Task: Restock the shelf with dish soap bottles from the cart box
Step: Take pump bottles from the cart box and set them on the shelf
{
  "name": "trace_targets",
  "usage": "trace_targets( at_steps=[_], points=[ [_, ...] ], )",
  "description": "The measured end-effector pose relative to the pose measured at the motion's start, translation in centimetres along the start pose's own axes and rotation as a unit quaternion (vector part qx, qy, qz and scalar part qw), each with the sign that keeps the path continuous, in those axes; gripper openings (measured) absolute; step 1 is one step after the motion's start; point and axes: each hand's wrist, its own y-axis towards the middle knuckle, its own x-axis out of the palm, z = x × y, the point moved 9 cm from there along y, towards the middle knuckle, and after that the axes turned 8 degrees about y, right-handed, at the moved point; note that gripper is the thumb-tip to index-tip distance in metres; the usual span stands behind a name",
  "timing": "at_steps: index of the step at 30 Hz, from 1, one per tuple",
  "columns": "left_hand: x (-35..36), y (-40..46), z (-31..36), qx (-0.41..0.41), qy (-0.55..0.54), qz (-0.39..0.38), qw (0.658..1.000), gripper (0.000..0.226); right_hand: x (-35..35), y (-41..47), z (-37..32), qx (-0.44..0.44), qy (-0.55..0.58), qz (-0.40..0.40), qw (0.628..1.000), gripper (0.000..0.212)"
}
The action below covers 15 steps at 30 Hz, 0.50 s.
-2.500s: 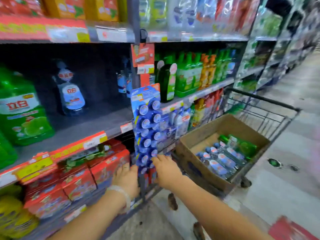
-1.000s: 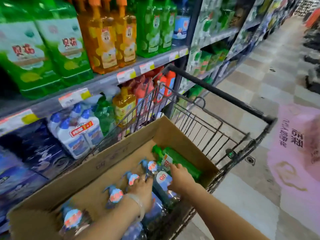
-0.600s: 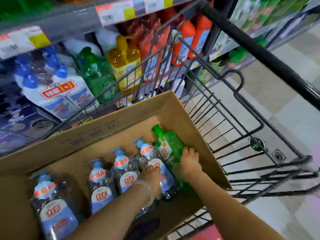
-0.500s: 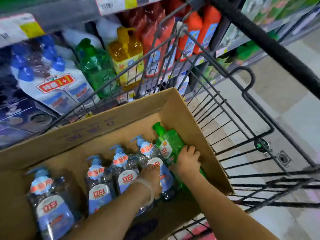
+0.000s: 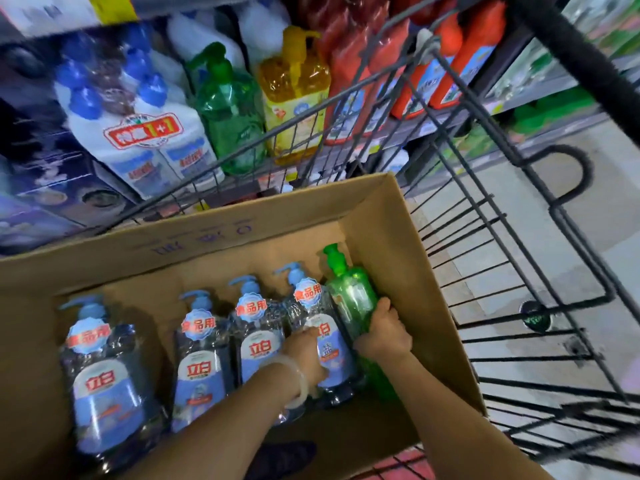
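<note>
While both arms are reaching down into the open brown cardboard box [image 5: 408, 237] sitting in the black wire shopping cart [image 5: 519, 271], the right hand [image 5: 386, 332] is curling round the body of the lying green pump-top dish soap bottle [image 5: 349, 296], which is pressed against the box's right wall, and the left hand [image 5: 306, 351] is wrapping over the clear blue-labelled pump bottle [image 5: 322, 327] just beside it, though its fingers are hidden behind the bottle. Three more blue-labelled bottles [image 5: 197, 355] are lying in a row to the left. The risk I'm seeing: these bottles are packed touching, so lifting two at once is likely dragging a neighbour along or snagging a pump head on the box edge, and smooth plastic gripped round the belly may be slipping, dropping a bottle back into the box
</note>
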Motion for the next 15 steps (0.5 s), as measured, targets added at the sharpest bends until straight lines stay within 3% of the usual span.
trace_targets(
  at_steps=[4,8,12,15],
  points=[
    [-1.2,-1.0,-0.5,0.017,-0.109,-0.013,0.994,0.080,-3.8,-1.7,-0.9,-0.015,0.074,-0.044,0.996,0.076],
    [-3.2,-2.8,1.3,0.078,-0.238,-0.042,0.967,0.092,-7.0,-4.9,-3.1,-0.088,0.276,-0.134,0.948,0.062],
    [-5.0,-5.5,1.1,0.108,-0.328,-0.076,0.935,0.050,-7.2,-7.9,-6.3,-0.114,0.352,-0.203,0.907,0.076],
    [-7.0,-8.2,-2.8,0.092,-0.431,0.004,0.897,0.049,-5.9,-10.2,-10.6,-0.147,0.343,-0.237,0.897,0.072]
  ],
)
